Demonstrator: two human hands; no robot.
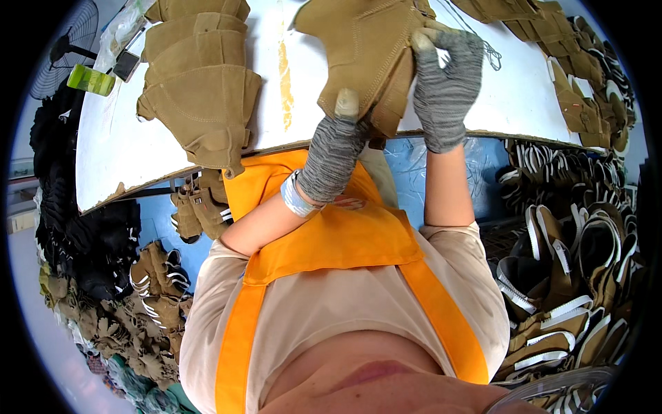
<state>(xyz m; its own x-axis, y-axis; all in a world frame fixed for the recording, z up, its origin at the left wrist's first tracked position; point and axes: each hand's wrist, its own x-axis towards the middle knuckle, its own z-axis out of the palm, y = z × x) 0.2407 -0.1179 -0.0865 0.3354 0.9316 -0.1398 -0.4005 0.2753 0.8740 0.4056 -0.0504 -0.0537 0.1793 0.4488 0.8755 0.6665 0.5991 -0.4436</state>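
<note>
A tan suede boot upper [365, 52] with stitched seams lies partly over the far table's edge, in front of my body. My left hand [334, 148], in a grey knitted glove with a pale thumb tip, grips its near end, thumb on top and the other fingers hidden beneath. My right hand [448, 86], gloved alike, is closed in a pinch at the upper's right edge, near its top. Whether a thread is caught between those fingertips cannot be made out. Dark thread [492, 56] lies loosely on the table just right of this hand.
Overlapping tan uppers [196, 90] are stacked on the white table [110, 148] at left; more uppers [583, 103] lie at its right end. Piled pieces with white edging [552, 303] fill the lower right. A green cup [91, 81] and a fan [65, 48] are far left.
</note>
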